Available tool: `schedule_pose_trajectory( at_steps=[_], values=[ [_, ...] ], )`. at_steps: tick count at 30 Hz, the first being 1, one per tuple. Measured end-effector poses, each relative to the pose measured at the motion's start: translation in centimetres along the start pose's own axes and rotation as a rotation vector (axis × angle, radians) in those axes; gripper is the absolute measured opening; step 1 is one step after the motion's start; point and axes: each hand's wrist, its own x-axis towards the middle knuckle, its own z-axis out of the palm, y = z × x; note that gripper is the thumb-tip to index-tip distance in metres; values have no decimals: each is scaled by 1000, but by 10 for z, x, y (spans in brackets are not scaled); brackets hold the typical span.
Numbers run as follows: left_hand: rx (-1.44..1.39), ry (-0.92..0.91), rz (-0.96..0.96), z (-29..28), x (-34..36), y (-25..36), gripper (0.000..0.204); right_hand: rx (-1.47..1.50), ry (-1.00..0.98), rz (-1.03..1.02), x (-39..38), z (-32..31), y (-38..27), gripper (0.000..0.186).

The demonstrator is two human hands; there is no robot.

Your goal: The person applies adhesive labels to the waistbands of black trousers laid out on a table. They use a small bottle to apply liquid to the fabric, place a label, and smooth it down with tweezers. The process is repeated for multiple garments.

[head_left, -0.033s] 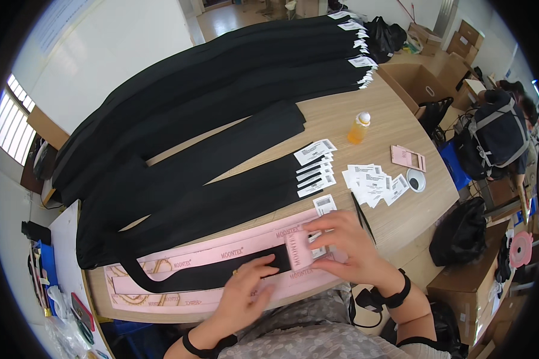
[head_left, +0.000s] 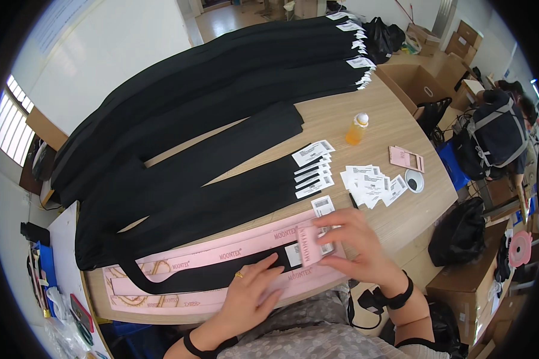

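Between the thumb and fingers of my right hand (head_left: 356,245) is a pink printed card (head_left: 308,245), tilted across the end of a black fabric strip (head_left: 221,277). A white label (head_left: 293,255) shows on the strip just left of the card. More white shows at the card's right side, partly hidden by my fingers. My left hand (head_left: 245,293) lies on the strip, fingers stretched out and thumb apart, with a ring on one finger. Under the strip lie long pink printed bands (head_left: 233,253). Beside the card, a white label (head_left: 323,206) sits on the upper pink band.
Long black strips (head_left: 221,60) with white labels at their right ends cover the far table (head_left: 335,107). Farther right are loose white labels (head_left: 368,182), a bottle of orange liquid (head_left: 357,130), a pink card with a window (head_left: 406,158) and a small round dish (head_left: 414,180). An open carton (head_left: 407,90) stands beyond.
My right hand has shifted the pink card slightly right, and the white label on the black strip now shows left of it. My left hand has moved slightly right along the strip.
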Motion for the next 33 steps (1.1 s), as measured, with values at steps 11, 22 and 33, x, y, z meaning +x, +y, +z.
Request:
schedule_pose_trajectory(
  at_steps=[11, 22, 33],
  values=[
    [564, 13, 244, 27, 11, 2, 72, -499, 73, 198, -62, -44, 22, 44],
    [484, 59, 246, 27, 13, 0, 73, -631, -122, 105, -52, 48, -4, 67],
    [352, 112, 250, 1, -12, -17, 59, -546, -169, -10, -46, 65, -23, 61]
  ],
)
